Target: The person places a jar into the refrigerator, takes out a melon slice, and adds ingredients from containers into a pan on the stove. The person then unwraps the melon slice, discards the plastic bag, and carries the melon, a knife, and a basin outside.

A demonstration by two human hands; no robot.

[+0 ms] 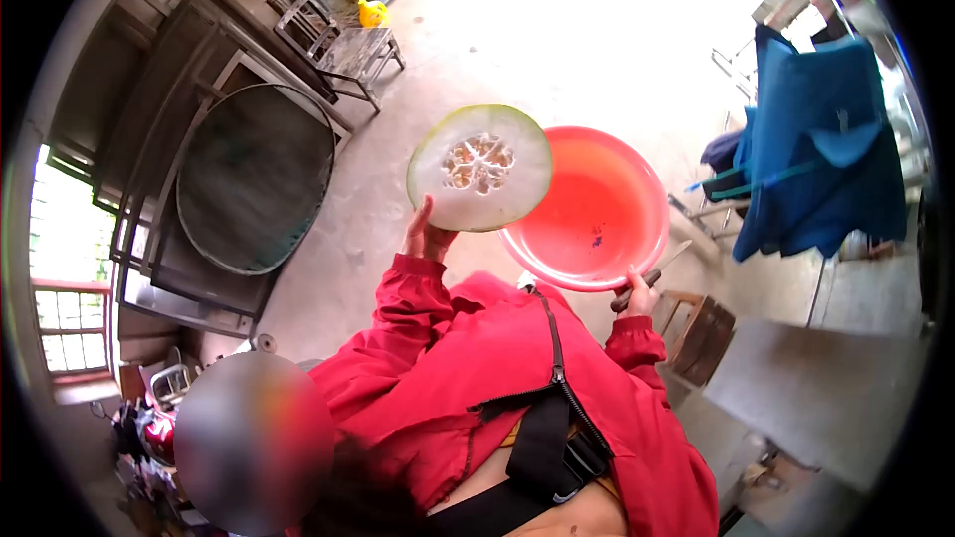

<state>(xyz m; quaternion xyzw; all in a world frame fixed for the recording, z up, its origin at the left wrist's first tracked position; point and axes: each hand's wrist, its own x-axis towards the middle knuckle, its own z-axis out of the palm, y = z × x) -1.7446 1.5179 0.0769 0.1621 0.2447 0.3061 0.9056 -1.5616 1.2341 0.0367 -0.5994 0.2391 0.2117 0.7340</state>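
My left hand [428,237] holds up a round cut piece of winter melon [438,164], its pale flesh and seedy core facing up and its thin rind green. The melon overlaps the left edge of a red plastic basin [607,194], which has a small dark spot inside. At the basin's lower right rim, my right hand [640,295] is closed around the dark handle of a knife [673,258], whose blade points up and to the right. Some of those fingers are at the rim.
A wooden chair [353,55] with a yellow item stands at the upper left. Round dark board [256,179] and frames lean at the left. Blue cloth [821,149] hangs at the right, above a grey tabletop [816,388]. A wooden stool [701,340] is near my right arm.
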